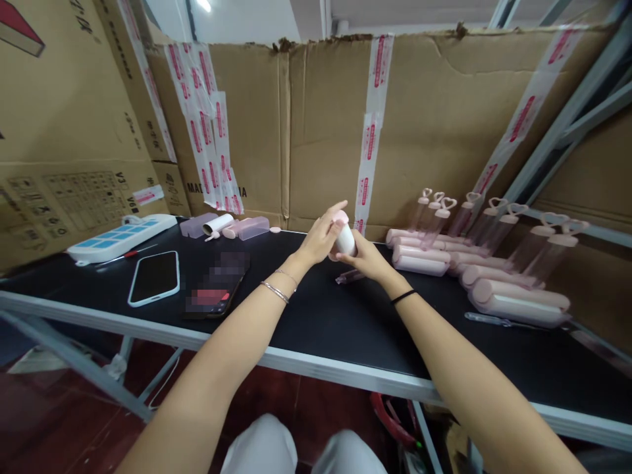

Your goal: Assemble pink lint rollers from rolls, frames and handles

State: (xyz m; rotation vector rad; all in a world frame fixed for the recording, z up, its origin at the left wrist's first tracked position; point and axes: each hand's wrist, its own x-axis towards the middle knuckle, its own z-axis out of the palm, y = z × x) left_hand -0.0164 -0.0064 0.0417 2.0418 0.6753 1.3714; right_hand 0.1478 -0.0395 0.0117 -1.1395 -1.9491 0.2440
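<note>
Above the middle of the black tabletop, both hands hold a small white cylinder with a pink top (346, 242), tilted. My right hand (369, 258) is wrapped round its lower side, with the thumb underneath. At its upper end, my left hand (318, 238) has its fingers on the pink part, one finger sticking up. Just below the hands, a see-through pinkish tube (349, 276) lies on the table, partly hidden by my right hand.
Several pink cylinders (518, 296) lie at the right, with heart-handled tubes (548, 250) standing behind them. A screwdriver (498, 320) lies in front. At left are a power strip (123, 238), a white-edged phone (155, 278), a dark phone (217, 289) and pink parts (247, 228). Cardboard (320, 131) walls the back.
</note>
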